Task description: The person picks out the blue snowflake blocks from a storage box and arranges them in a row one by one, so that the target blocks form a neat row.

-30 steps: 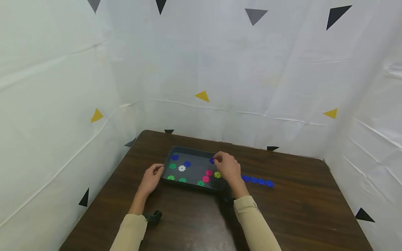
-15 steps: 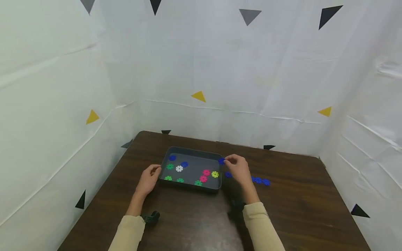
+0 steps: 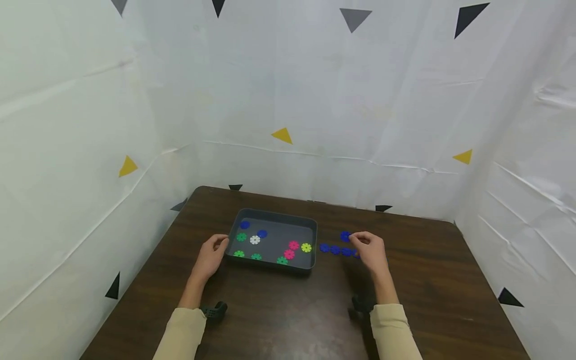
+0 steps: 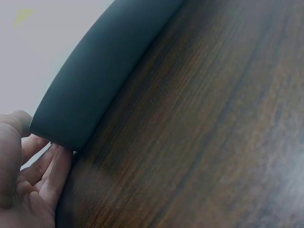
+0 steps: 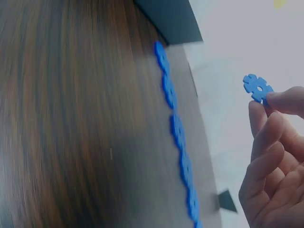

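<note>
My right hand (image 3: 372, 251) pinches a blue notched interlocking disc (image 3: 345, 236) between thumb and forefinger, raised over the table to the right of the tray. In the right wrist view the held disc (image 5: 256, 87) shows a small centre hole and slots around its edge. Just below this hand, a row of blue discs (image 3: 335, 249) lies on the table, partly covered by the fingers. My left hand (image 3: 209, 258) grips the left end of the dark grey tray (image 3: 276, 244); in the left wrist view the thumb is at the rim and the fingertips (image 4: 61, 159) are against the underside.
Inside the tray lie several green discs (image 3: 241, 237), two blue ones, two pink ones (image 3: 289, 254), one white (image 3: 254, 240) and one yellow (image 3: 306, 247). The brown wooden table (image 3: 288, 310) ends at white sheeting (image 3: 324, 100) behind and at both sides.
My right hand has carried the blue disc from the tray's right end out over the row, moving rightward. The left hand keeps its hold on the tray. The head view has shifted slightly.
</note>
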The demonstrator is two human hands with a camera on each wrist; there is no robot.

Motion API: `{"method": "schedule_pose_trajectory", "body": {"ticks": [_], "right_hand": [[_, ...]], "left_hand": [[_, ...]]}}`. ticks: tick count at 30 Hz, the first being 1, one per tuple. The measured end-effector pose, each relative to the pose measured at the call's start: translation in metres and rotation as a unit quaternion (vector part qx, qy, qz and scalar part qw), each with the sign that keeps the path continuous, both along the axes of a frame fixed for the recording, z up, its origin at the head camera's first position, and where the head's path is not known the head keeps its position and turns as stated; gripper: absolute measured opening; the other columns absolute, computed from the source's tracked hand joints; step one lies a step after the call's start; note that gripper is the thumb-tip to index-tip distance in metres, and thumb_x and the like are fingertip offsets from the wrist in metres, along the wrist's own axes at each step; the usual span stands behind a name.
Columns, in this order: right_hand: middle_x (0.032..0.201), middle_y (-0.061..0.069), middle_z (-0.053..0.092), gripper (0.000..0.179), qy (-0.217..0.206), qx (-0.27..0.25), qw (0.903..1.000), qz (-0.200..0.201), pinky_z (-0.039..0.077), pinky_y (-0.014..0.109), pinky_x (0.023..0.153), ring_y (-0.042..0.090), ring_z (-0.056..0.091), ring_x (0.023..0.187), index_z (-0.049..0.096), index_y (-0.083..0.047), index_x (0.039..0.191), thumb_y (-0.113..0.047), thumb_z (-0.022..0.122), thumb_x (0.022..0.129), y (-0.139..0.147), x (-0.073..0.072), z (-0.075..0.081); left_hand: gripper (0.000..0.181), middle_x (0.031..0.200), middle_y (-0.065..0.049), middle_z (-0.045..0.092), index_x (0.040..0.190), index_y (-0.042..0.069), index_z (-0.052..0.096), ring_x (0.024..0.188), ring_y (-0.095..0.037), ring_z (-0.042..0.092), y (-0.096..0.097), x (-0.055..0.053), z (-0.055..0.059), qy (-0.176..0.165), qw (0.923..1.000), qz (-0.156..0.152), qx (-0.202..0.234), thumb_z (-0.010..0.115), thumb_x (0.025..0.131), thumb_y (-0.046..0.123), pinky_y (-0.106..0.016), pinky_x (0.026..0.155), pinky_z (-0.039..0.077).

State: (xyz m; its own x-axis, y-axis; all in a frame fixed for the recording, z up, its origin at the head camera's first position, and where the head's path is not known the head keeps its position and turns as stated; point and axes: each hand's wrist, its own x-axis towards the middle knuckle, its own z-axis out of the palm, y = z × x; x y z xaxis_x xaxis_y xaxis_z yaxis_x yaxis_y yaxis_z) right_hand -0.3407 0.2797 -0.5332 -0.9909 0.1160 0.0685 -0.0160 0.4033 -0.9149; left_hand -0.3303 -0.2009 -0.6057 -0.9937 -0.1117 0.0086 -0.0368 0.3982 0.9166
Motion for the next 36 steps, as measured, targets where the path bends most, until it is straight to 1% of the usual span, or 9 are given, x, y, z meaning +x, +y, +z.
{"method": "schedule_pose_trajectory", "body": {"ticks": [4,7,12,17,21,25,27,32,36], "right_hand": [[0.112,0.017,0.077,0.036,-0.009,0.008,0.9997,-0.022,0.048,0.027,0.063,0.020,0.066,0.072,0.076,-0.001,0.122,-0.033,0.071,0.106,0.020,0.006,-0.002],[0.112,0.013,0.079,0.038,-0.023,0.015,0.9991,-0.031,0.050,0.029,0.066,0.023,0.067,0.076,0.075,0.000,0.124,-0.033,0.069,0.107,0.034,0.010,-0.004],[0.110,0.009,0.080,0.040,-0.039,0.024,0.9979,-0.045,0.050,0.030,0.068,0.020,0.066,0.076,0.074,0.001,0.125,-0.034,0.069,0.107,0.053,0.014,-0.006],[0.107,0.007,0.080,0.042,-0.051,0.034,0.9960,-0.065,0.051,0.030,0.070,0.016,0.065,0.074,0.072,0.003,0.127,-0.034,0.067,0.107,0.070,0.021,-0.007],[0.101,0.007,0.081,0.042,-0.057,0.038,0.9944,-0.081,0.051,0.029,0.068,0.014,0.063,0.070,0.071,0.006,0.127,-0.031,0.065,0.108,0.084,0.027,-0.010],[0.094,0.003,0.081,0.043,-0.070,0.036,0.9928,-0.090,0.050,0.028,0.064,0.012,0.060,0.068,0.069,0.009,0.127,-0.029,0.063,0.108,0.099,0.029,-0.013],[0.089,-0.002,0.080,0.044,-0.082,0.036,0.9914,-0.096,0.049,0.027,0.062,0.011,0.058,0.067,0.069,0.010,0.127,-0.029,0.063,0.108,0.107,0.029,-0.015],[0.074,-0.011,0.070,0.044,-0.114,0.025,0.9892,-0.088,0.044,0.024,0.054,0.007,0.055,0.062,0.069,0.013,0.126,-0.026,0.063,0.106,0.124,0.027,-0.019],[0.070,-0.011,0.068,0.044,-0.137,0.022,0.9879,-0.070,0.046,0.026,0.054,0.008,0.057,0.063,0.069,0.013,0.122,-0.026,0.063,0.106,0.130,0.026,-0.021]], "left_hand": [[0.051,0.156,-0.019,0.057,0.150,0.010,0.058,0.142,-0.038,0.055,-0.001,0.001,0.000,-0.001,1.0000,0.001,-0.003,0.050,0.115,0.047,-0.059,0.115,0.048],[0.052,0.157,-0.019,0.056,0.150,0.010,0.057,0.143,-0.039,0.054,-0.001,0.002,0.001,-0.003,1.0000,0.001,-0.006,0.049,0.115,0.046,-0.060,0.115,0.047],[0.052,0.157,-0.020,0.055,0.151,0.009,0.057,0.144,-0.039,0.052,-0.002,0.003,0.002,-0.003,1.0000,0.002,-0.006,0.049,0.115,0.046,-0.061,0.117,0.045],[0.053,0.158,-0.020,0.054,0.151,0.010,0.056,0.145,-0.041,0.051,-0.001,0.002,0.002,0.000,1.0000,-0.001,0.002,0.050,0.114,0.047,-0.061,0.117,0.045],[0.050,0.158,-0.021,0.054,0.150,0.010,0.057,0.146,-0.042,0.051,0.001,0.001,0.000,0.005,1.0000,-0.003,0.004,0.050,0.115,0.045,-0.062,0.118,0.045],[0.048,0.158,-0.021,0.054,0.150,0.010,0.057,0.147,-0.042,0.050,0.002,0.001,0.000,0.005,1.0000,-0.001,0.006,0.051,0.115,0.042,-0.063,0.118,0.044],[0.048,0.158,-0.021,0.054,0.150,0.009,0.057,0.146,-0.042,0.050,0.002,0.001,0.000,0.005,1.0000,-0.001,0.005,0.051,0.115,0.042,-0.063,0.118,0.043],[0.050,0.157,-0.022,0.054,0.151,0.009,0.056,0.145,-0.042,0.051,0.003,0.002,0.001,0.005,1.0000,-0.001,0.000,0.051,0.115,0.043,-0.063,0.117,0.044],[0.049,0.157,-0.020,0.055,0.150,0.010,0.057,0.145,-0.041,0.051,0.003,0.001,0.000,0.003,1.0000,-0.001,-0.001,0.051,0.115,0.044,-0.062,0.117,0.044]]}}
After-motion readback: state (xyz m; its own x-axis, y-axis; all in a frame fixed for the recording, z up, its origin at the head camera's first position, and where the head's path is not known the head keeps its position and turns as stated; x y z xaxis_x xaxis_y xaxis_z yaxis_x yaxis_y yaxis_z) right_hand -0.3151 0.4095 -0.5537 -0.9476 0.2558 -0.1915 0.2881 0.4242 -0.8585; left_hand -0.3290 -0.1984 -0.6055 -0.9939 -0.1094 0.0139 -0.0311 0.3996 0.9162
